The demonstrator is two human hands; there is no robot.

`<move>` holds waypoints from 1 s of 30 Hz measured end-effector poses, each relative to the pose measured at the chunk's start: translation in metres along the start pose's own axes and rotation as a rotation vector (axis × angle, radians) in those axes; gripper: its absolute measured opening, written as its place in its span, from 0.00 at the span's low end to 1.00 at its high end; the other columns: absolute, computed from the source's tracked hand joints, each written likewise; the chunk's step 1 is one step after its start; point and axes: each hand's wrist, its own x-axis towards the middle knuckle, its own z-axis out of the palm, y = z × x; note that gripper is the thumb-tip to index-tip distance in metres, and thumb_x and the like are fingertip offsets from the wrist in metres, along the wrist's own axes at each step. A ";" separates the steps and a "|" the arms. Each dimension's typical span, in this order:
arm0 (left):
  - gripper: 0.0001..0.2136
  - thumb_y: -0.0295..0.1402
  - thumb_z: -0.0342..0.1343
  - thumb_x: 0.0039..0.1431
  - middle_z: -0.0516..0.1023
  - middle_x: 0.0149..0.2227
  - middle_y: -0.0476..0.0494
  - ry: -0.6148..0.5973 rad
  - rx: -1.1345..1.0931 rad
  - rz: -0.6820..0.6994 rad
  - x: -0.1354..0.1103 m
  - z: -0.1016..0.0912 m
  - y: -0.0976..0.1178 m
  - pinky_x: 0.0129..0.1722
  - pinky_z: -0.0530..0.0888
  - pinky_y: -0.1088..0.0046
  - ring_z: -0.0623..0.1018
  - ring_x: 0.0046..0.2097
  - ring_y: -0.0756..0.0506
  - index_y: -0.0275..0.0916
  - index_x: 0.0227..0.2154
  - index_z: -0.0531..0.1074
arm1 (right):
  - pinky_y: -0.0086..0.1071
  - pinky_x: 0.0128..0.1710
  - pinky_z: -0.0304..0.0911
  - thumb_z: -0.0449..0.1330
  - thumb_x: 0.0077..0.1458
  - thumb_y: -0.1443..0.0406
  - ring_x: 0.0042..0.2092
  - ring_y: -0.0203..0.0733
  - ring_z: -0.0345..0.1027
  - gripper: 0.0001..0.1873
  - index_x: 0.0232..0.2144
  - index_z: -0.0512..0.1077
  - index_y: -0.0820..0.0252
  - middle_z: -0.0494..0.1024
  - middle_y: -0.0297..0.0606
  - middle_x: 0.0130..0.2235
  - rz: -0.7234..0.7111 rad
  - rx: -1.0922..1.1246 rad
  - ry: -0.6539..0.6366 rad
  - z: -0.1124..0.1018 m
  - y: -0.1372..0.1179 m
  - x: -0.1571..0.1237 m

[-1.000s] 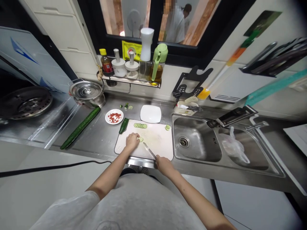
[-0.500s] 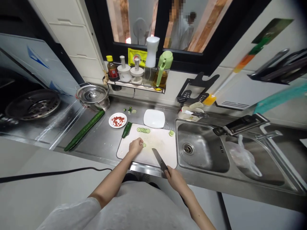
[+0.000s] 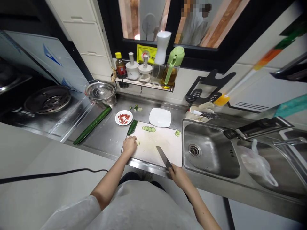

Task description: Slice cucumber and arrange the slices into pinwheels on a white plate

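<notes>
Knife (image 3: 163, 156) juts from right grip (image 3: 177, 176).

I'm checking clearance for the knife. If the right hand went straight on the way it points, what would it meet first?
With the knife leading, the right hand would probably meet the row of cucumber slices on the cutting board; depth is unclear, so it might pass above.

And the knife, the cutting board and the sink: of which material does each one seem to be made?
Knife: blade likely steel, from its smooth grey metallic look; the right hand mostly hides the handle.
Cutting board: perhaps plastic, pale and fairly matte, with no wood grain visible.
Sink: probably stainless steel, satin finish, from its silvery grey and soft reflections.
</notes>
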 end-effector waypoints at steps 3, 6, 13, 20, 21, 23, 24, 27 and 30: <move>0.15 0.28 0.50 0.56 0.74 0.47 0.41 0.094 -0.026 0.051 0.000 0.004 0.008 0.50 0.65 0.65 0.71 0.50 0.41 0.44 0.46 0.71 | 0.30 0.34 0.52 0.43 0.64 0.62 0.43 0.45 0.71 0.16 0.42 0.69 0.61 0.78 0.46 0.40 0.011 -0.005 0.006 -0.003 0.001 -0.002; 0.16 0.29 0.49 0.57 0.73 0.45 0.41 0.117 -0.106 0.117 0.010 0.009 0.028 0.51 0.65 0.66 0.70 0.50 0.42 0.44 0.48 0.71 | 0.30 0.34 0.51 0.43 0.64 0.62 0.42 0.45 0.71 0.16 0.43 0.69 0.61 0.78 0.46 0.39 0.041 -0.007 0.019 -0.007 0.002 -0.005; 0.18 0.36 0.48 0.61 0.70 0.48 0.40 0.106 -0.114 0.203 0.057 0.019 0.088 0.51 0.65 0.65 0.69 0.51 0.40 0.46 0.54 0.68 | 0.30 0.33 0.50 0.44 0.64 0.62 0.43 0.45 0.71 0.17 0.45 0.68 0.61 0.78 0.45 0.40 0.085 0.002 0.056 -0.006 0.007 -0.011; 0.14 0.35 0.46 0.63 0.70 0.47 0.40 0.061 0.053 0.335 0.075 0.021 0.100 0.51 0.63 0.64 0.68 0.51 0.40 0.46 0.48 0.73 | 0.29 0.34 0.51 0.44 0.64 0.62 0.42 0.44 0.71 0.17 0.45 0.69 0.61 0.78 0.45 0.39 0.094 0.056 0.062 0.008 0.020 -0.016; 0.14 0.34 0.46 0.63 0.71 0.47 0.40 0.071 0.059 0.349 0.075 0.021 0.100 0.51 0.63 0.64 0.68 0.51 0.40 0.46 0.47 0.73 | 0.29 0.34 0.51 0.44 0.64 0.62 0.43 0.44 0.71 0.17 0.45 0.69 0.61 0.78 0.44 0.40 0.094 0.062 0.062 0.009 0.022 -0.016; 0.14 0.33 0.46 0.63 0.71 0.48 0.40 0.080 0.055 0.355 0.073 0.020 0.101 0.51 0.63 0.64 0.67 0.51 0.41 0.45 0.47 0.72 | 0.29 0.34 0.51 0.44 0.64 0.62 0.43 0.43 0.71 0.16 0.44 0.69 0.60 0.78 0.44 0.40 0.096 0.066 0.059 0.009 0.023 -0.017; 0.13 0.32 0.46 0.62 0.71 0.48 0.40 0.080 0.050 0.350 0.072 0.019 0.101 0.51 0.62 0.64 0.67 0.51 0.41 0.45 0.46 0.72 | 0.29 0.34 0.51 0.44 0.64 0.62 0.43 0.43 0.71 0.16 0.44 0.69 0.60 0.78 0.44 0.40 0.100 0.066 0.058 0.009 0.023 -0.017; 0.12 0.31 0.47 0.62 0.73 0.47 0.41 0.074 0.031 0.323 0.068 0.017 0.104 0.51 0.62 0.65 0.68 0.51 0.42 0.45 0.45 0.72 | 0.29 0.33 0.50 0.44 0.64 0.62 0.43 0.44 0.71 0.16 0.44 0.69 0.60 0.78 0.44 0.40 0.112 0.062 0.051 0.006 0.021 -0.018; 0.11 0.33 0.47 0.62 0.76 0.44 0.43 0.075 -0.018 0.299 0.065 0.015 0.103 0.50 0.63 0.64 0.70 0.48 0.42 0.44 0.42 0.73 | 0.30 0.32 0.50 0.44 0.64 0.61 0.42 0.44 0.71 0.16 0.43 0.69 0.59 0.78 0.44 0.40 0.118 0.050 0.040 0.004 0.018 -0.016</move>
